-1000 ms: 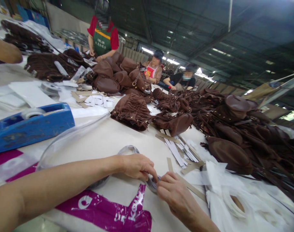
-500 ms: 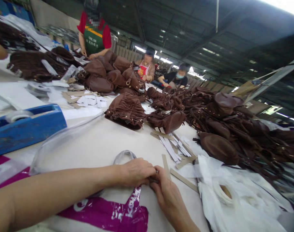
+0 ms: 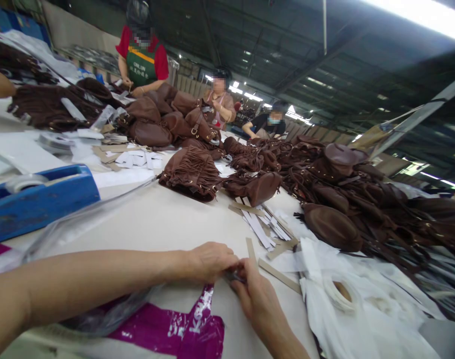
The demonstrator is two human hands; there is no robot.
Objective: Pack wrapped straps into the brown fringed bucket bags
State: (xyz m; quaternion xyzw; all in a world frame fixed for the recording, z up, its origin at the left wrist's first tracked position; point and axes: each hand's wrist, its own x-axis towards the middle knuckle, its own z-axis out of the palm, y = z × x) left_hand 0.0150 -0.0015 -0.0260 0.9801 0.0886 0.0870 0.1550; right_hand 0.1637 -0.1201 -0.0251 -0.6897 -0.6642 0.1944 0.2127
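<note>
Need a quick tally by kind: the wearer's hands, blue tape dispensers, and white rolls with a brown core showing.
Wearer's hands (left hand, right hand): 2
Blue tape dispenser: 1
White roll with brown core: 1
Total: 4

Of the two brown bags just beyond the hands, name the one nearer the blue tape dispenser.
The fringed bag, on the left; the smooth-ended bag lies to its right, farther from the dispenser.
</note>
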